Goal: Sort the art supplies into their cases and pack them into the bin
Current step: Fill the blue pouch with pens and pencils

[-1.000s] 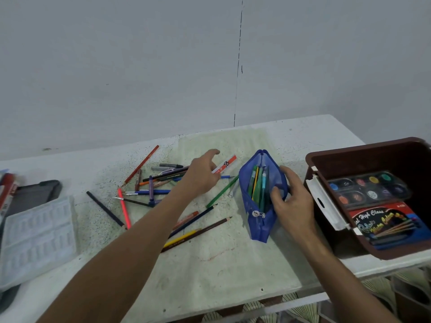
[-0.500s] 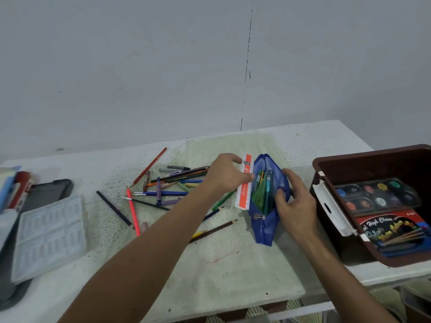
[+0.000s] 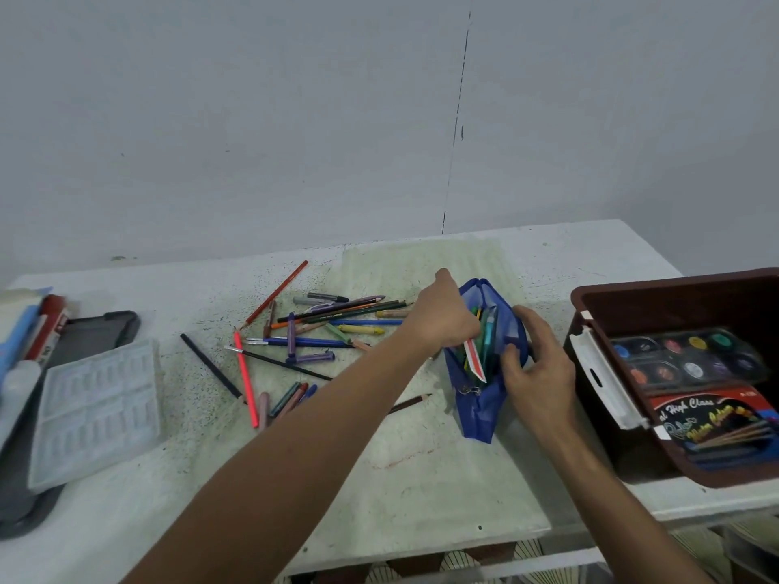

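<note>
A blue mesh pencil pouch (image 3: 478,408) lies open at the middle of the table with several pens and pencils inside. My right hand (image 3: 537,366) grips its right edge and holds the mouth open. My left hand (image 3: 442,318) pinches a white and orange stick (image 3: 475,359) whose lower end is down in the pouch. A heap of loose coloured pencils, pens and crayons (image 3: 320,330) lies to the left. The brown bin (image 3: 683,305) at the right holds a watercolour palette (image 3: 687,360) and a paint box (image 3: 716,423).
A pale ridged plastic tray (image 3: 97,410) lies on a dark tray (image 3: 92,335) at the left, beside boxes (image 3: 38,326) at the table's left edge. A pale green mat (image 3: 421,469) covers the table's middle. A white bin lid (image 3: 603,377) leans on the bin's left wall.
My left hand carried the white and orange stick from the pile to the pouch, turned it upright and pushed it down inside. My right hand stayed on the pouch's edge.
</note>
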Action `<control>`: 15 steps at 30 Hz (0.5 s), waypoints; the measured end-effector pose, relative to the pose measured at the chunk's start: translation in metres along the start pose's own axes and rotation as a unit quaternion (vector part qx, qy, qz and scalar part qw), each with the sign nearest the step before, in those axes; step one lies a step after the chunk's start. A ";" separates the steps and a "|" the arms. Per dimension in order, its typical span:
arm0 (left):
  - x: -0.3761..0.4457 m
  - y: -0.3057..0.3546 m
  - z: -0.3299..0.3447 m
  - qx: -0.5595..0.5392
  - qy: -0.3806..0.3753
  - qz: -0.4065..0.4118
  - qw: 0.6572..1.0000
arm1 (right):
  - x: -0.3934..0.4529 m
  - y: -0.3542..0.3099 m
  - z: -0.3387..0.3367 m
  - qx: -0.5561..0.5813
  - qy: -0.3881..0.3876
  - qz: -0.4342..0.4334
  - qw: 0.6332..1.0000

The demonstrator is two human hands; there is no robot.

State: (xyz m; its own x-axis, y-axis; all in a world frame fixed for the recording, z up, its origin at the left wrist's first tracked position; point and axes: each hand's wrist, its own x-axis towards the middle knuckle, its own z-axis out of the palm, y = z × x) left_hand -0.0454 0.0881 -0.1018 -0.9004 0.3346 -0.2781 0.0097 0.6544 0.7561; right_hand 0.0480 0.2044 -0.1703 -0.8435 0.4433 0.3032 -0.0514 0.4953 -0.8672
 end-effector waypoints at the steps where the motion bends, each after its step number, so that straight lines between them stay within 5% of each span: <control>1: 0.000 -0.001 0.000 -0.023 -0.005 -0.004 1.000 | 0.000 0.001 -0.001 0.000 -0.001 0.002 1.000; 8: 0.000 -0.003 0.000 -0.220 -0.087 -0.060 0.970 | 0.000 0.000 -0.003 0.012 -0.004 0.017 1.000; 15: -0.002 -0.014 0.006 -0.124 -0.056 0.004 0.991 | 0.000 -0.002 -0.002 0.056 -0.010 0.027 0.998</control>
State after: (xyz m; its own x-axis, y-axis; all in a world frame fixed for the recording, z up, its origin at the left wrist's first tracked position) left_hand -0.0407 0.0825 -0.1150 -0.8467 0.4217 -0.3243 -0.1026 0.4688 0.8773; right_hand 0.0492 0.2049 -0.1677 -0.8572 0.4511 0.2486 -0.0651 0.3839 -0.9211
